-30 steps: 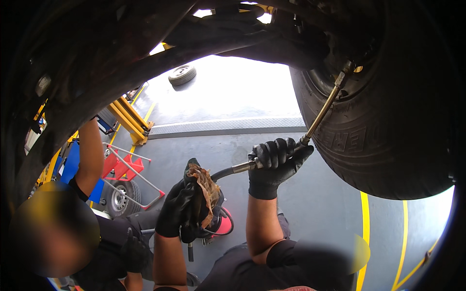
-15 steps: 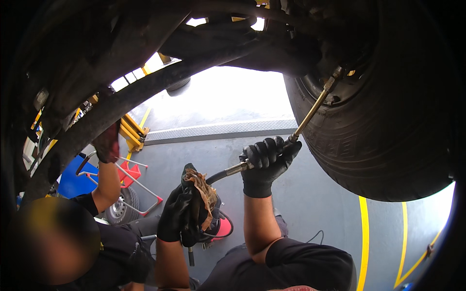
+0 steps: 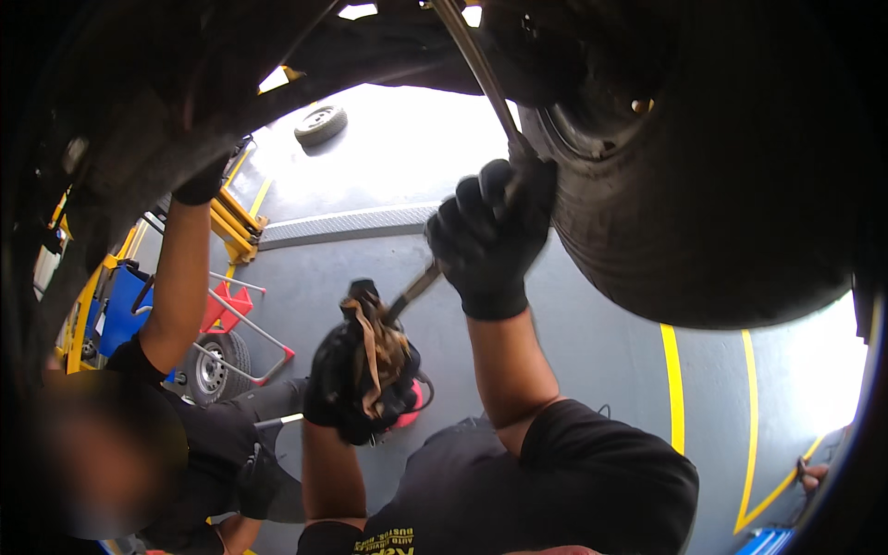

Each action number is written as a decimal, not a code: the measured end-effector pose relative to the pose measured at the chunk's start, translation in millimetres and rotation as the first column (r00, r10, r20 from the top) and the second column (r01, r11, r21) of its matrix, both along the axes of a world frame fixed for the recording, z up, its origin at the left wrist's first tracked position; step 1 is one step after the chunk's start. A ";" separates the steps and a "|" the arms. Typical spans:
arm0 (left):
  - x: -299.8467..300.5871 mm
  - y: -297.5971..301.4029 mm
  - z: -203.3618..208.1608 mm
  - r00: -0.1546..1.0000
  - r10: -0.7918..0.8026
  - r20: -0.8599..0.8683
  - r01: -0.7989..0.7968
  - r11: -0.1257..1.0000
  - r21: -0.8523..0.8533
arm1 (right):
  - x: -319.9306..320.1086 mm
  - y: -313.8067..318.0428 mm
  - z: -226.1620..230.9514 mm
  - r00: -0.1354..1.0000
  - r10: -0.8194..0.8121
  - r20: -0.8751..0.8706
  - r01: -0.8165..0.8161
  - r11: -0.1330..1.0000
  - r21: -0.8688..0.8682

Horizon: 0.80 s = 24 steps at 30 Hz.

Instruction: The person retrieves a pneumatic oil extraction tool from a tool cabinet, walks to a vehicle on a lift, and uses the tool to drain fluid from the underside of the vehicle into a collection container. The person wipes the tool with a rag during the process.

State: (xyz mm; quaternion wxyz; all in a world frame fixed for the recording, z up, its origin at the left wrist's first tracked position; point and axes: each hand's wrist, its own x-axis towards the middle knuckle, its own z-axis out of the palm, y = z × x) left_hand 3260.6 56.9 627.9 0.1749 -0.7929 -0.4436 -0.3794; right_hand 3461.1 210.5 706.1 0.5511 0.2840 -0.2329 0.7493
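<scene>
Both of my hands wear black gloves. My right hand, raised under the vehicle, is closed around a grease hose near the base of its long metal tube. The tube slants up and left into the dark underbody, and its tip is out of sight. Lower and to the left, my left hand is closed on a crumpled brown rag. The hose passes beside the rag and partly disappears behind it. To the right of my right hand hangs a large tire, apart from the tube.
At left a co-worker reaches a gloved hand up to the underbody. Behind stand a spare wheel, a red tray on a frame, and a yellow lift post. Another wheel lies farther off.
My right hand has risen, and the tube has swung from the wheel hub at upper right toward the upper left. My left hand stays low with the rag. The co-worker's arm has reached higher.
</scene>
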 end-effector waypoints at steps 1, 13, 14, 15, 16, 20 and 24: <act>-7.8 -4.0 1.7 0.979 0.035 0.200 0.033 0.945 -0.327 | -1.8 1.3 -9.9 0.999 -0.029 0.040 0.032 0.997 -0.076; -5.0 -23.9 6.7 0.123 0.393 0.911 0.768 0.543 -0.338 | 5.1 -12.5 -102.0 0.971 -0.170 -0.167 0.110 0.942 -0.318; -2.8 -25.3 13.2 0.082 0.416 0.905 0.781 0.537 -0.318 | 5.6 -12.1 -98.5 0.968 -0.171 -0.184 0.111 0.949 -0.296; -0.6 -25.8 20.1 0.045 0.435 0.900 0.795 0.530 -0.296 | 6.3 -11.3 -94.7 0.965 -0.172 -0.199 0.106 0.947 -0.303; 1.1 -25.6 26.4 0.031 0.430 0.902 0.799 0.531 -0.281 | 6.1 -11.3 -92.4 0.953 -0.165 -0.255 0.087 0.953 -0.290; 5.6 -21.6 44.7 0.023 0.454 0.891 0.825 0.494 -0.274 | 6.0 -11.7 -86.7 0.956 -0.155 -0.249 0.084 0.958 -0.274; 5.8 -17.2 46.2 0.040 0.486 0.873 0.803 0.505 -0.317 | 4.7 -11.5 -82.8 0.955 -0.147 -0.259 0.082 0.965 -0.247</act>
